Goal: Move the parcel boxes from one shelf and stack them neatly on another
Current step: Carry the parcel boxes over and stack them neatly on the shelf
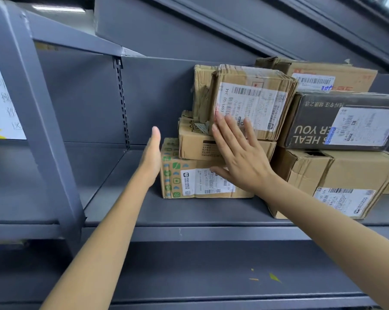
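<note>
Two bare forearms reaching up from the near edge to parcel boxes on a grey metal shelf (144,211).

Left hand (152,155) flat and edge-on, fingers straight, against the left end of the green-printed box (189,180) at the bottom of the left stack; contact not certain. Right hand (238,153) spread open, fingers straight, palm laid over the front of the stack, fingertips on the taped box (256,104) on top, thumb across the label of the green-printed box. Between those two, a plain brown box (195,144). Just right of the stack: a large brown carton (345,173) on the shelf, a black box (336,121) on it, another carton (323,74) above. Far left, a grey upright post (32,113) with a white paper sign (1,97) behind it.
</note>
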